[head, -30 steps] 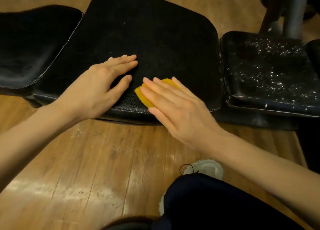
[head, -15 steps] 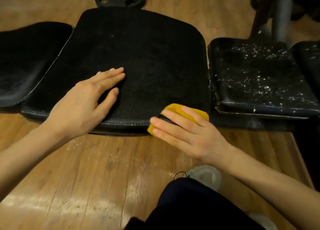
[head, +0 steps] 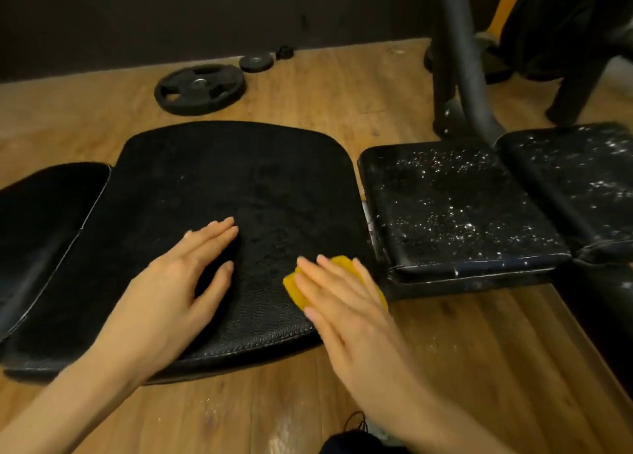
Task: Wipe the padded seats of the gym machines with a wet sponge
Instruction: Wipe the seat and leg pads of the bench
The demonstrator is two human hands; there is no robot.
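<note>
The room is dim, with warm yellowish light, and the dark wall (head: 171,18) at the back is almost black with no detail. Soft glare lies on the wooden floor (head: 342,87) near the bottom edge, small wet spots shine bright on the right black pad (head: 455,207), and the middle pad (head: 239,186) swallows the light so its surface shows grain only near the front. The picture is a little soft, the wide lens bends lines toward the edges, and the metal post (head: 459,53) looks blurred.

A gym: weight plate (head: 200,89) on wooden floor (head: 342,90); padded machine seats (head: 239,193).
</note>
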